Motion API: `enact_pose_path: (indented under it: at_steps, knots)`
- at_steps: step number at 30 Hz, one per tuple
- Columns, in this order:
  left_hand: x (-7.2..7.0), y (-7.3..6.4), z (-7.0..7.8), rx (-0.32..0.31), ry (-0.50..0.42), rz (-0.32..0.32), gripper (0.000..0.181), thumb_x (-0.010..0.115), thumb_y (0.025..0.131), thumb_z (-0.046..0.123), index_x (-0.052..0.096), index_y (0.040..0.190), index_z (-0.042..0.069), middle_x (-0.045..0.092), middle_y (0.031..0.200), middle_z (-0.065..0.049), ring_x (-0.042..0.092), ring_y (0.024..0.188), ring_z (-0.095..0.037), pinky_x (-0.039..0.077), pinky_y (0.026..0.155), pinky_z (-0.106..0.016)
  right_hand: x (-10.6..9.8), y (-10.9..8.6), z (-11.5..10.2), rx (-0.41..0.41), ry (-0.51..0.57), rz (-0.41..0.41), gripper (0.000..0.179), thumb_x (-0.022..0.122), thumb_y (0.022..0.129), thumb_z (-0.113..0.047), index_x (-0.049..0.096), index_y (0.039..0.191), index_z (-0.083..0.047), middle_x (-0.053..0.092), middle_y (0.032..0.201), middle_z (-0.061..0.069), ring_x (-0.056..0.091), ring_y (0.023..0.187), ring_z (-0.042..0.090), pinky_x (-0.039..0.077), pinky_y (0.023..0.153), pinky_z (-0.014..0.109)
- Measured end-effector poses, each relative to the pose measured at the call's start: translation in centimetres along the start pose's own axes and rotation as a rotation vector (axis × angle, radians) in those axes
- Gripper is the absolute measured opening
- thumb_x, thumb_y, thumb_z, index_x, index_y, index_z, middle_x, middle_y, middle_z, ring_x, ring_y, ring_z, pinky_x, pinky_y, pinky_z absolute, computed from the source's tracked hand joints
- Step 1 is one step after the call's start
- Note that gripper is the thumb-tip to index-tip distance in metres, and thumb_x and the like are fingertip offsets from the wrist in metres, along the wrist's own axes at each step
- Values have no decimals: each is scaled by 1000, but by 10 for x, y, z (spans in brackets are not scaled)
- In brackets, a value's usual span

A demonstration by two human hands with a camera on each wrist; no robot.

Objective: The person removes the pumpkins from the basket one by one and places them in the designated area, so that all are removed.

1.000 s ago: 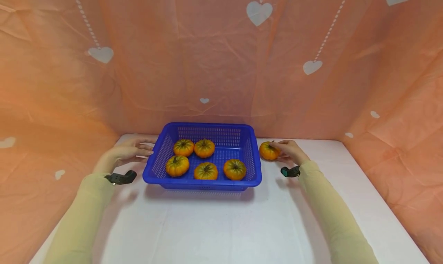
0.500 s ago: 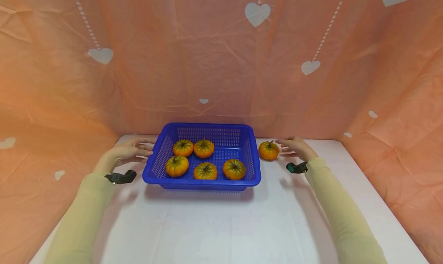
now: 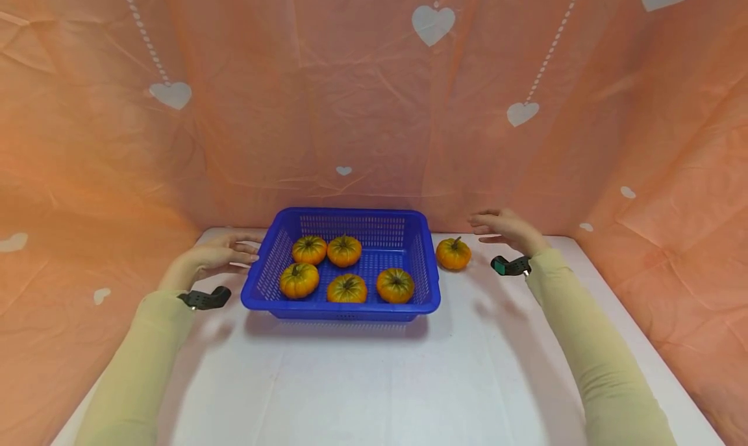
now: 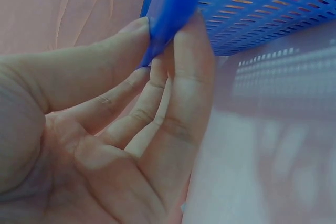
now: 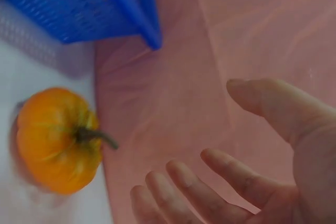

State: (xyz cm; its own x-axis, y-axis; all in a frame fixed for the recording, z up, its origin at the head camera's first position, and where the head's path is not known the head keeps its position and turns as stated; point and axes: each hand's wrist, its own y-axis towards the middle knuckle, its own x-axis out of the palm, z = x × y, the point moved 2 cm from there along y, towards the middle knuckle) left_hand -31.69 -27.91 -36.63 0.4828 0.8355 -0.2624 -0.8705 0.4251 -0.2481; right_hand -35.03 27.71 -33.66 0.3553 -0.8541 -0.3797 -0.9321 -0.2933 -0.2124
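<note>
A blue plastic basket stands on the white table with several small orange pumpkins, such as this one, inside. My left hand pinches the basket's left rim between thumb and fingers, as the left wrist view shows up close. One more pumpkin sits on the table just outside the basket's right wall, its stem upward. To the right of that pumpkin, my right hand hovers above the table with fingers spread and nothing in them. In the right wrist view the pumpkin lies apart from the fingertips.
An orange cloth printed with white hearts hangs behind the table and along both sides. The white tabletop stretches in front of the basket. Dark wrist straps sit at both cuffs.
My right hand has let go of the pumpkin outside the basket and moved up and to the right. The left hand, basket and pumpkins look the same.
</note>
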Motion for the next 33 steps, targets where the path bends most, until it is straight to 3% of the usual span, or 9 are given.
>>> enact_pose_path:
  at_steps: [13,22,33]
  knots:
    - [0,-1,0,2,19,-6,57,55,95,1,26,142,-12,58,115,-14,62,94,-19,54,83,-38,20,3,-41,-121,-72,-49,58,55,98,-24,33,144,5,38,143,25,45,124,41,37,102,53]
    - [0,-1,0,-13,3,2,57,54,95,0,25,141,-13,60,113,-13,63,93,-19,53,84,-39,36,8,-53,-183,-54,-103,58,58,97,-23,34,143,5,40,140,27,41,126,46,36,102,53]
    - [3,-3,2,-21,14,-5,59,55,95,1,23,142,-12,53,124,-23,62,98,-22,51,88,-43,60,18,-61,-220,-43,-218,61,65,92,-23,39,141,1,41,142,23,44,126,40,36,102,53]
